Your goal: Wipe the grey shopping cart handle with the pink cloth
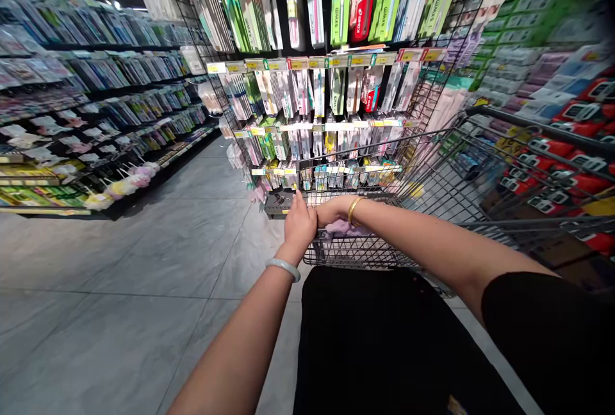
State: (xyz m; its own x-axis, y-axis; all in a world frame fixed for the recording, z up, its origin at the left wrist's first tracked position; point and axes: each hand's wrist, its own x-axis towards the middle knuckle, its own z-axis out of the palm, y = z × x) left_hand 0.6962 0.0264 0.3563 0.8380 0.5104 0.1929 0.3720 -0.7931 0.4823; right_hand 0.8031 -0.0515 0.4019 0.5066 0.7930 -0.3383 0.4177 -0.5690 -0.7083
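Note:
A dark wire shopping cart (pixel 355 255) stands crosswise in front of my body. My left hand (pixel 300 226), with a pale bangle at the wrist, is closed on the cart's near left corner. Right beside it, my right hand (pixel 332 210) curls over the same end of the cart; a gold bangle circles that wrist. The two hands touch or nearly touch. Behind my right wrist, a light purple soft item (pixel 343 229) lies in the cart. My fingertips are partly hidden by the hands themselves.
Ahead is a wire display rack (pixel 307 63) hung with rows of packaged toothbrush-like goods. Shelves (pixel 96 75) of packets line the left, above a grey tiled floor (pixel 120 261). Stacked red and black packages (pixel 552 159) stand close on the right, past the cart's handle (pixel 538 127).

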